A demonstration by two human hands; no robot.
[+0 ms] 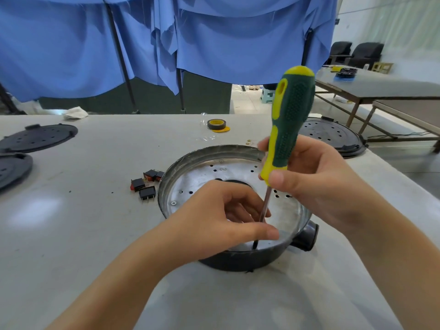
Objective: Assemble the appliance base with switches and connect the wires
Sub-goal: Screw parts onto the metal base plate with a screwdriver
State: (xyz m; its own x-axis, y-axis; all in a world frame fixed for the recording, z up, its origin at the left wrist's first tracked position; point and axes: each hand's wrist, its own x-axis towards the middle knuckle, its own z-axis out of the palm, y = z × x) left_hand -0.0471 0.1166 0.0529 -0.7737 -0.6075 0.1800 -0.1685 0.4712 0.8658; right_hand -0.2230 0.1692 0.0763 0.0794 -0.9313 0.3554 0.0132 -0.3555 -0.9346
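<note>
From the head camera I see the round base (pixel 234 203) sitting on the pale table (pixel 95 234) just in front of me, a dark bowl-shaped shell with a shiny metal plate inside, dotted with holes and a few screws, and a short black spout sticking out at its near right side. My right hand (pixel 316 182) grips the screwdriver (pixel 289 125) low on its green and yellow handle, fingers curled round it and the thumb pressed against the yellow collar, so the tool stands nearly upright, leaning a little to the right at the top. Its thin shaft runs down between my two hands, and the dark tip meets the metal plate close to the near rim of the base. My left hand (pixel 228 215) reaches in over the near left of the base, fingers curled, thumb and forefinger closing on the shaft just above the tip; I cannot tell whether they also hold a screw. Three small black and red switches (pixel 146 184) lie loose on the table, just left of the base and clear of both hands. Farther back lies a roll of tape (pixel 216 125), with black perforated lids (pixel 38 136) at the far left and behind my right hand.
</note>
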